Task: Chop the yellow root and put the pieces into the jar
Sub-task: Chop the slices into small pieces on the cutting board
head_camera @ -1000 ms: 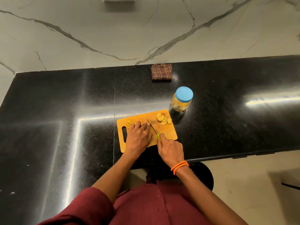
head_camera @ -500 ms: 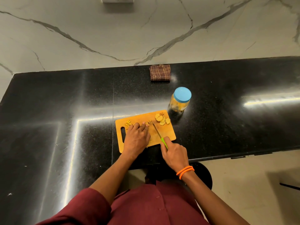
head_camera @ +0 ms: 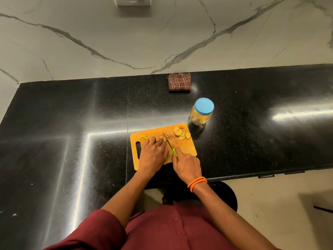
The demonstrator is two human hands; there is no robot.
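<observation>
A wooden cutting board (head_camera: pixel 187 147) lies on the black counter. Sliced yellow root pieces (head_camera: pixel 181 134) are piled at its far right, and a few more pieces (head_camera: pixel 144 137) lie at its far left. My left hand (head_camera: pixel 154 154) rests knuckles-up on the board, its fingertips curled down on the root, which is mostly hidden beneath them. My right hand (head_camera: pixel 186 166) grips the green handle of a small knife (head_camera: pixel 168 142), whose blade runs along the left fingertips. A clear jar (head_camera: pixel 201 114) with a blue lid on stands just beyond the board's right corner, holding yellow pieces.
A folded brown checked cloth (head_camera: pixel 179 82) lies at the back of the counter against the marble wall. The counter's front edge (head_camera: pixel 252 175) runs just right of my right wrist. A dark round stool (head_camera: pixel 225 195) stands below it.
The knife blade has shifted slightly left, closer against my left fingertips. My right hand has moved forward a little toward the board. The left hand stays in place.
</observation>
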